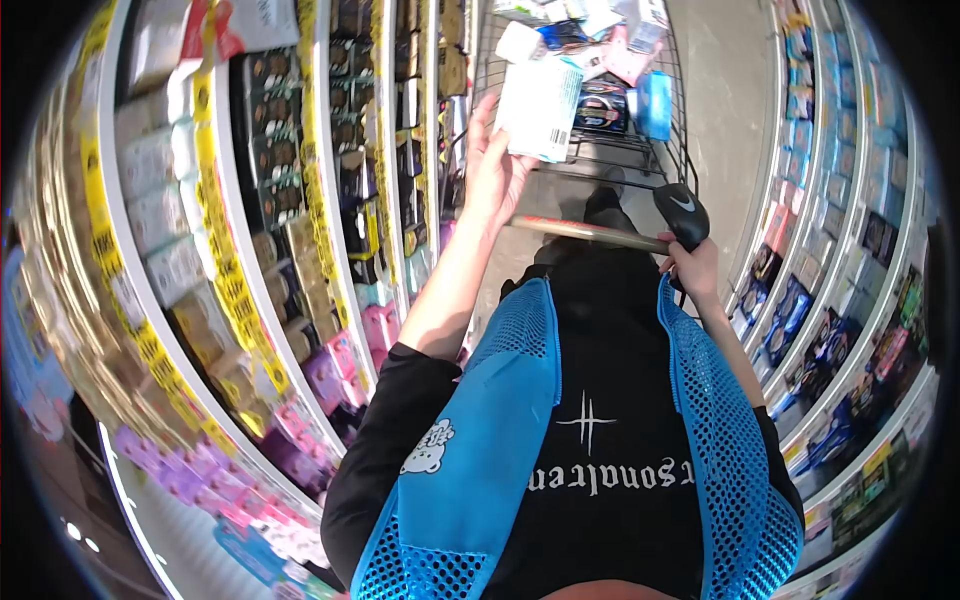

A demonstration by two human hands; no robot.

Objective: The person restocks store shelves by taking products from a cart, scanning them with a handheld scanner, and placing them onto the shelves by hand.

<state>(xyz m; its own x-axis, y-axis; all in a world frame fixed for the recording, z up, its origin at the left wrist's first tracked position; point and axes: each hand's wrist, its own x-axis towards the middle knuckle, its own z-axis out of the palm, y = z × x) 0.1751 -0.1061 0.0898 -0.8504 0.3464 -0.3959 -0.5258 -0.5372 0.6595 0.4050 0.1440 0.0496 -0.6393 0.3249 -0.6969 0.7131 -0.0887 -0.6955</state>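
White and pale blue, a flat pack (540,110) sits in the left hand (497,178), whose grip is closed on its near left corner, with the thumb across the printed face and the fingers mostly hidden on the far side. Its long axis runs roughly fore and aft, pointing away from the body, and a barcode shows near its near right corner. From this grip the pack lies forward and a little to the right, above the near part of a wire cart (682,130); whether it touches anything beneath, I cannot tell. Just to its right are a dark pack (602,108) and a blue pack (654,105), with a pink pack (628,60) farther forward.

The right hand (693,270) is well apart from the held pack, its grip wrapped around the right end of the cart handle (590,233), beside a black pouch-like thing (683,215) with a white swoosh. The left hand is the nearer one.
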